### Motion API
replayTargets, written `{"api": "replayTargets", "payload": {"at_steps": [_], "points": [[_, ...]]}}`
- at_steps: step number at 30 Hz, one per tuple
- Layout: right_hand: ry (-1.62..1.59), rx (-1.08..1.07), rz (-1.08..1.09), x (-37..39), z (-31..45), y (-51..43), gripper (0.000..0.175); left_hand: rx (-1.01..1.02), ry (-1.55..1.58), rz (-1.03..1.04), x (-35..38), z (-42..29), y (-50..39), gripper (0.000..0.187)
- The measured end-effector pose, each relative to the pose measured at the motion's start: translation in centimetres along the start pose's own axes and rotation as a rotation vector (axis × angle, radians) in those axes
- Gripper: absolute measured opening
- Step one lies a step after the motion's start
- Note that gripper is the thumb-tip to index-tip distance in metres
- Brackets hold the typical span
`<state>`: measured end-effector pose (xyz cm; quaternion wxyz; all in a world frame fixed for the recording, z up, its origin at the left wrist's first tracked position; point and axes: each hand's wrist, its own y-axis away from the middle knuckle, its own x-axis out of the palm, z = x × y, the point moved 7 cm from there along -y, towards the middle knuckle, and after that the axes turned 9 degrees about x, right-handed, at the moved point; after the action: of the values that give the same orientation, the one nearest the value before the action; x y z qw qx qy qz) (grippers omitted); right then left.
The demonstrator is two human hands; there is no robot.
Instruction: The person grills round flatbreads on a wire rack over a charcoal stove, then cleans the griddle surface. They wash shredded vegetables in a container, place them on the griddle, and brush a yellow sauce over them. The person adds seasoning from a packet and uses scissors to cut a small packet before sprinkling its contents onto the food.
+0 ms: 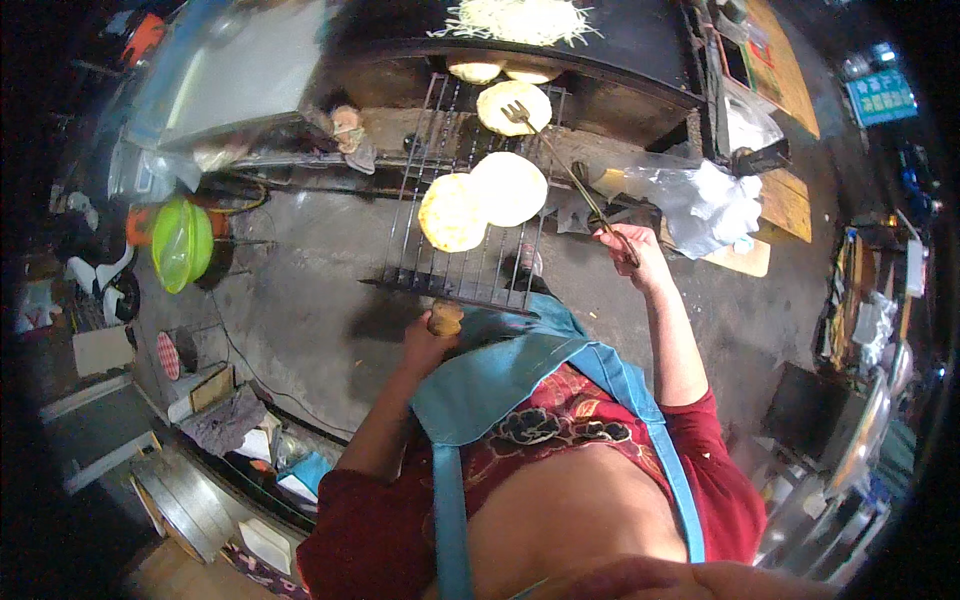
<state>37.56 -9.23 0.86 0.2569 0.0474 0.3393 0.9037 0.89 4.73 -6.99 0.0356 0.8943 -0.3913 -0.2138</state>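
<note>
My left hand (429, 343) grips the wooden knob (445, 319) of a metal wire rack (409, 247), which is pulled out from beneath a black griddle. Two round flatbreads lie overlapping on the rack, a browned one (451, 214) at left and a paler one (510, 189) at right. Farther in is another flatbread (504, 118), with the tines of a long metal fork (574, 180) over it; whether they pierce it I cannot tell. My right hand (634, 251) holds the fork by its handle end. Two more flatbreads (475, 71) sit partly hidden under the griddle edge.
White shreds (517, 21) are heaped on the black griddle (637, 45). Clear plastic bags (694, 199) hang right of the rack, near wooden boards (786, 202). A green basin (182, 244) stands at left. A cable (262, 382) runs across the concrete floor (300, 300).
</note>
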Motion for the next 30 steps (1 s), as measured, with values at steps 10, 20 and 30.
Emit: {"api": "replayTargets", "payload": {"at_steps": [10, 20, 30], "points": [[0.18, 0.054, 0.093, 0.2, 3.3, 1.5, 0.028, -0.099, 0.056, -0.024, -0.1, -3.8, 0.5, 0.036], [0.082, -0.07, 0.012, 3.6, 7.2, -6.0, 0.019, -0.142, -0.058, -0.012, 0.3, -0.9, 1.5, 0.047], [-0.04, -0.067, -0.001, 3.0, 4.6, -2.6, 0.019, -0.186, -0.198, -0.024, 0.6, 0.3, 1.9, 0.059]]}}
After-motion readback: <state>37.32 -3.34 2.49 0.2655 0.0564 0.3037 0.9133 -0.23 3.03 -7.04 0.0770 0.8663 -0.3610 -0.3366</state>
